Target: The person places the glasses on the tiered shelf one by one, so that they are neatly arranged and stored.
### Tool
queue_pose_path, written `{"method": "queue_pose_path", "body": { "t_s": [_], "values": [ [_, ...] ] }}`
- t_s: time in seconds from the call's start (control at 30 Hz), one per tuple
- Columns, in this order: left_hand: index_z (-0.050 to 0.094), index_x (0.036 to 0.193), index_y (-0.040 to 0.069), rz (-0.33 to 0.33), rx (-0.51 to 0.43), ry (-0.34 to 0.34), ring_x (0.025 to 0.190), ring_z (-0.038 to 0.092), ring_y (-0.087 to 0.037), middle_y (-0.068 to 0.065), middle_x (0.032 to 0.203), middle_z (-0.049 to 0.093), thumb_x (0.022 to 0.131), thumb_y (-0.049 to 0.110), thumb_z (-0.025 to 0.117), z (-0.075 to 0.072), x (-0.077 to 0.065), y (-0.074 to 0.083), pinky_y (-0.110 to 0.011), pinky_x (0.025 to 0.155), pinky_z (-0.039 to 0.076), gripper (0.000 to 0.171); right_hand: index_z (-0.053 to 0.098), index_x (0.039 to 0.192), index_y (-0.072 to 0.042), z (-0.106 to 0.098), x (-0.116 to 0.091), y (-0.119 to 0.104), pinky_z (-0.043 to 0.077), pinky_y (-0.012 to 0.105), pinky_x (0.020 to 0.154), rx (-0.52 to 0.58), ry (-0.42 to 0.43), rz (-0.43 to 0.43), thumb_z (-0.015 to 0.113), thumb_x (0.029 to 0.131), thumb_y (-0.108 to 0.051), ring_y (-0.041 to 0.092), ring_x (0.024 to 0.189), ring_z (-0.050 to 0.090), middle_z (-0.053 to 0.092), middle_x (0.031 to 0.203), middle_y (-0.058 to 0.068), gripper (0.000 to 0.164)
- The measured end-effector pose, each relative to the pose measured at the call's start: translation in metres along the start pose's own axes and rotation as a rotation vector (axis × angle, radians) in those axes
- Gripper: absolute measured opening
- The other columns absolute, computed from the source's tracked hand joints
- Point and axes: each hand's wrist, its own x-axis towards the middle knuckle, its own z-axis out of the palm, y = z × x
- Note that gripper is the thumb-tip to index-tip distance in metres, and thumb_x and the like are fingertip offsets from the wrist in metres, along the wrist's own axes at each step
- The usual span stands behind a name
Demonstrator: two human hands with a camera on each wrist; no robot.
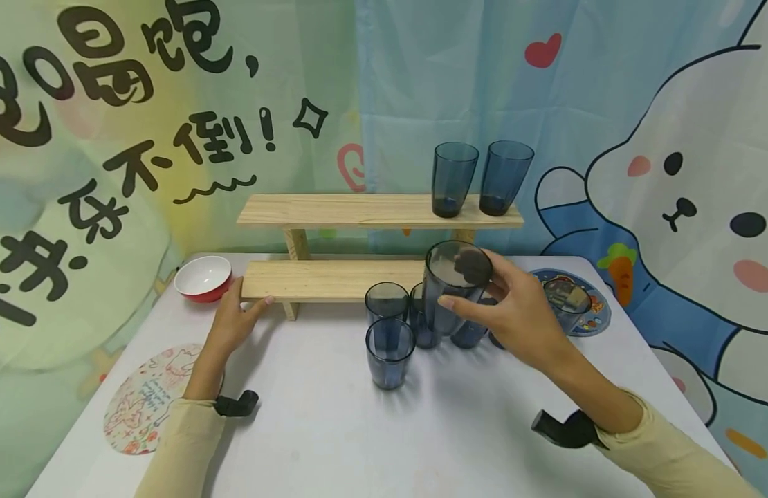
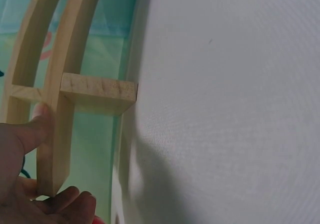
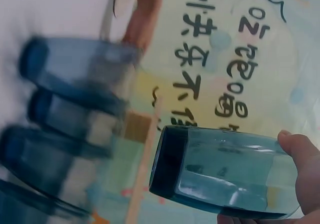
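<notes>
A two-tier wooden shelf (image 1: 324, 278) stands on the white table. My left hand (image 1: 232, 324) grips the left end of its lower board, the thumb on one side and the fingers curled at the other, as the left wrist view shows. My right hand (image 1: 522, 315) holds a blue-tinted drinking glass (image 3: 227, 171) near its rim, in front of the right part of the lower board. Two similar glasses (image 1: 454, 181) stand on the upper board (image 1: 334, 210). Several more glasses (image 1: 390, 354) stand on the table below the held one, partly hidden by it and the hand.
A red bowl with a white inside (image 1: 203, 274) sits left of the shelf. A round patterned mat (image 1: 149, 408) lies at the left. On a blue round mat (image 1: 596, 320) at the right stands another glass (image 1: 569, 304). A printed curtain (image 1: 415, 83) hangs behind.
</notes>
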Motion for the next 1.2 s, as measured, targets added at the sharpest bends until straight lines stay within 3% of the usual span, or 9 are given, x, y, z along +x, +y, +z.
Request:
{"method": "queue_pose_path", "body": {
  "t_s": [0.3,0.4,0.5,0.63,0.9,1.2],
  "values": [
    [0.028,0.158,-0.011,0.022,-0.011,0.010,0.151,0.034,-0.050,-0.037,0.157,0.039,0.104,0.022,0.069,0.001,0.000,0.001,-0.063,0.125,0.025,0.075,0.052,0.152,-0.009,-0.002,0.077,-0.008,0.051,0.045,0.113,-0.002,0.105,-0.046,0.083,0.093,-0.037,0.030,0.136,0.061,0.064,0.139,0.015,0.073],
    [0.028,0.158,-0.012,0.022,-0.012,0.010,0.151,0.034,-0.050,-0.037,0.157,0.038,0.104,0.022,0.069,0.001,-0.001,0.002,-0.063,0.125,0.025,0.076,0.060,0.140,-0.009,0.005,0.101,-0.006,0.054,0.040,0.097,-0.036,0.155,-0.073,0.083,0.092,-0.040,0.024,0.112,0.067,0.067,0.117,0.012,0.061],
    [0.027,0.159,-0.012,0.022,-0.012,0.011,0.151,0.034,-0.050,-0.037,0.158,0.038,0.104,0.023,0.069,0.001,-0.001,0.002,-0.063,0.125,0.025,0.078,0.062,0.127,-0.009,0.012,0.121,-0.005,0.047,0.039,0.078,-0.041,0.190,-0.072,0.084,0.091,-0.044,0.023,0.086,0.058,0.060,0.094,0.007,0.054],
    [0.026,0.159,-0.012,0.021,-0.012,0.013,0.151,0.034,-0.050,-0.037,0.158,0.038,0.104,0.022,0.069,0.001,-0.001,0.000,-0.063,0.125,0.025,0.078,0.061,0.118,-0.010,0.022,0.146,-0.002,0.041,0.038,0.070,-0.024,0.238,-0.057,0.083,0.090,-0.048,0.022,0.076,0.047,0.051,0.083,0.003,0.051],
    [0.025,0.159,-0.013,0.022,-0.003,0.015,0.151,0.033,-0.051,-0.038,0.158,0.037,0.104,0.023,0.069,0.001,-0.001,-0.002,-0.064,0.125,0.025,0.079,0.050,0.098,-0.013,0.038,0.182,0.005,0.035,0.038,0.067,-0.032,0.321,-0.036,0.081,0.092,-0.048,0.020,0.075,0.041,0.044,0.085,0.003,0.048],
    [0.025,0.159,-0.013,0.010,-0.013,0.003,0.153,0.032,-0.050,-0.038,0.159,0.036,0.105,0.023,0.068,-0.001,-0.002,0.002,-0.062,0.126,0.024,0.079,0.049,0.091,-0.014,0.054,0.199,0.008,0.034,0.036,0.065,-0.056,0.402,-0.005,0.082,0.091,-0.051,0.020,0.069,0.041,0.044,0.079,0.003,0.050]
  ]
}}
